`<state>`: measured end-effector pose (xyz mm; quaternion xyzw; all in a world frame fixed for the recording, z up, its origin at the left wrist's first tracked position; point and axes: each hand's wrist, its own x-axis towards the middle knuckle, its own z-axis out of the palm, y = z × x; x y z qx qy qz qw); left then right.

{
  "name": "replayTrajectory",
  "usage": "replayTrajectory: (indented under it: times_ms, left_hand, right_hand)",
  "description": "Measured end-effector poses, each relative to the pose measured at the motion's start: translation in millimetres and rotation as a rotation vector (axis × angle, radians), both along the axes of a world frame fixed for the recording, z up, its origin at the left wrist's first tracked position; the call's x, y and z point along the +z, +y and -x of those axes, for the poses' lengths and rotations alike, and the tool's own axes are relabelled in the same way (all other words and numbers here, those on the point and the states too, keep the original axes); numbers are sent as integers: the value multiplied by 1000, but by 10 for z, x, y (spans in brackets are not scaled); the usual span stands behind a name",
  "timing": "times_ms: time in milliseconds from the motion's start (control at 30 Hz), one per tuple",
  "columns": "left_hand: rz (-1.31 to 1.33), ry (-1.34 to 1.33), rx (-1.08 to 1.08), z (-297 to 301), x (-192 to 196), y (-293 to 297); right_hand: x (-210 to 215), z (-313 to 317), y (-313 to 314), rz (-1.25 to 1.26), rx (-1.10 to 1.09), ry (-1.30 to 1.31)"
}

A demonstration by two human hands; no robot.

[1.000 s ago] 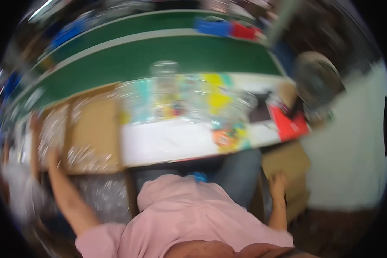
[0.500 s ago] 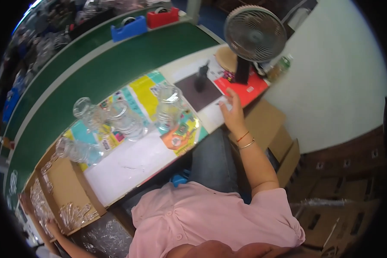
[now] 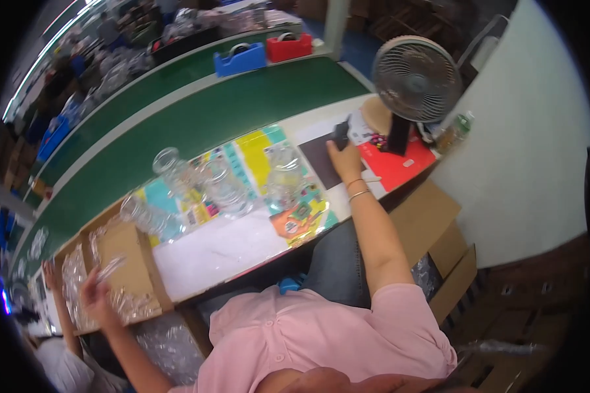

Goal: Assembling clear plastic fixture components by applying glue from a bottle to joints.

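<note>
My right hand closes around a small black upright object on the dark mat; its kind is hard to make out. Over the cardboard box at the left, my left hand is raised, pinching a slim clear piece that is blurred. Many similar clear pieces lie in that box. Between my hands, clear glass vessels with round bulging bodies stand or lie on the colourful sheet, among them one glass vessel nearest my right hand and a tilted glass vessel by the box.
A fan stands at the far right on a red sheet. Behind the table runs a green belt, with blue and red tape dispensers beyond. Another person's hand is at the box's left. Open cartons sit below right.
My right hand has moved from hovering beside the mat to gripping the black object. My left hand has lifted out of the box with a clear piece. The view has shifted.
</note>
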<state>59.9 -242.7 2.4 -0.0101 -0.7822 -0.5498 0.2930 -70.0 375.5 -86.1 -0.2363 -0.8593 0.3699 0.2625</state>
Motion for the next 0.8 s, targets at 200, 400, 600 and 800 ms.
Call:
replayTrajectory:
  times_ms: [200, 400, 600, 800]
  left_hand:
    - [-267, -80, -378, 150, -503, 1927]
    - [-416, -321, -546, 146, -629, 2352]
    - [-525, -299, -613, 72, -523, 2473]
    - [-524, -258, -681, -35, -437, 2435]
  right_hand:
    - [339, -617, -185, 553, 211, 627]
    - [673, -1632, -681, 658, 477, 375]
    - [430, -2068, -1259, 1362, 841, 68]
    - [289, -1922, -1404, 1368, 1122, -126]
